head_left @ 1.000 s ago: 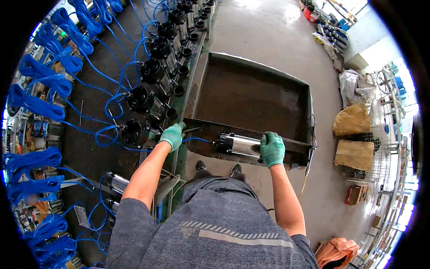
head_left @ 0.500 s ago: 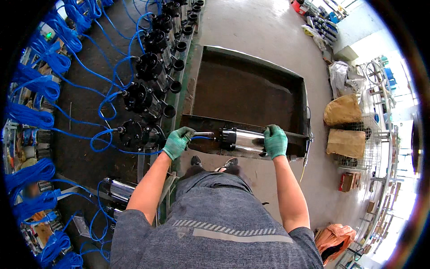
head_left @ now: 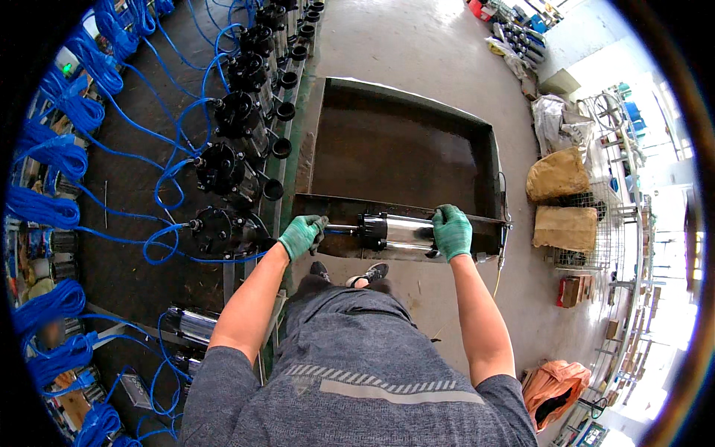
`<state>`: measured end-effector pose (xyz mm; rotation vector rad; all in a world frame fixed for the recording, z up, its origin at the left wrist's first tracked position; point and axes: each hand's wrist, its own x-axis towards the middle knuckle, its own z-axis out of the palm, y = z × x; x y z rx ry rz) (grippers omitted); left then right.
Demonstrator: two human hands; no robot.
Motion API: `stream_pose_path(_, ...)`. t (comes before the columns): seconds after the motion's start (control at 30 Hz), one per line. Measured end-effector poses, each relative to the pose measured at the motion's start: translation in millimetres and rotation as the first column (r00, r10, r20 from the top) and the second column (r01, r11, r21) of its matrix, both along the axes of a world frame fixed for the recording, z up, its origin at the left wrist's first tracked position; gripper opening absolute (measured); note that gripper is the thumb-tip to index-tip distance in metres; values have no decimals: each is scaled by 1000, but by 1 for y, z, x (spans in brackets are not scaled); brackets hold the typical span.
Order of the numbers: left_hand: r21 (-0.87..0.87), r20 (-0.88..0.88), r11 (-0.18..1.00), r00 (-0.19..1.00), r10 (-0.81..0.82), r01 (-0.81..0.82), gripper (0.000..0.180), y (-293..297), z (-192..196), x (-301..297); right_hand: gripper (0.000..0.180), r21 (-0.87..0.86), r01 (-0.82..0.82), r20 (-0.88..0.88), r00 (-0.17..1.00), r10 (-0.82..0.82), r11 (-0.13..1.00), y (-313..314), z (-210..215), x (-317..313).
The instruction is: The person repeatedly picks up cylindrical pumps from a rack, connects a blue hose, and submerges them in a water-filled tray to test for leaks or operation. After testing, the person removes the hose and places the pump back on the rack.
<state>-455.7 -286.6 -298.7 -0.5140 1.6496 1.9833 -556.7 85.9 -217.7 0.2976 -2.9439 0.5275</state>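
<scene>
My left hand (head_left: pixel 302 235), in a green glove, is closed around a thin metal rod (head_left: pixel 342 227) that points right. The rod's far end meets the black head of a pump (head_left: pixel 410 232) with a shiny steel body. The pump lies on its side along the near edge of a dark metal trough (head_left: pixel 491 171). My right hand (head_left: pixel 453 232), also gloved, is wrapped over the pump's right end; its fingertips are partly hidden. A short blue cable shows beside the pump's head.
Several pumps (head_left: pixel 223 171) stand in a row on the dark bench to my left, with blue cables. Coiled blue cables (head_left: pixel 56 156) line the far left. Brown sacks (head_left: pixel 562 227) and a wire basket stand on the right. An orange sack (head_left: pixel 555 391) lies at lower right.
My left hand has moved slightly right with the rod, whose end now meets the pump's head where a small gap showed before. The whole view has shifted a little.
</scene>
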Motion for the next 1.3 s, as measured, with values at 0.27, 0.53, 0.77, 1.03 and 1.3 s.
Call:
stream_pose_path(0.27, 120, -105, 989, 992, -67, 80, 24, -5, -9, -5, 16, 5, -32, -17, 999, 32, 999, 3, -4, -1)
stream_pose_path(0.53, -463, -408, 884, 872, -272, 59, 38, -2, -20, 7, 20, -34, -5, 20, 1000, 5, 999, -7, 4, -2)
stream_pose_path(0.77, 183, -206, 981, 978, -22, 61, 35, 11, -4, 4, 23, -71, 117, 376, 923, -82, 991, 29, -13, -12)
stream_pose_path(1.03, -682, -296, 728, 885, -359, 67, 23, 9, -2, 3, 26, -178, 117, 456, 890, -23, 977, 23, -11, -14)
stream_pose_path(1.3, -431, -286, 880, 895, -342, 198, 58, -4, -6, 13, 24, -186, 118, 378, 925, -39, 975, 14, 6, 5)
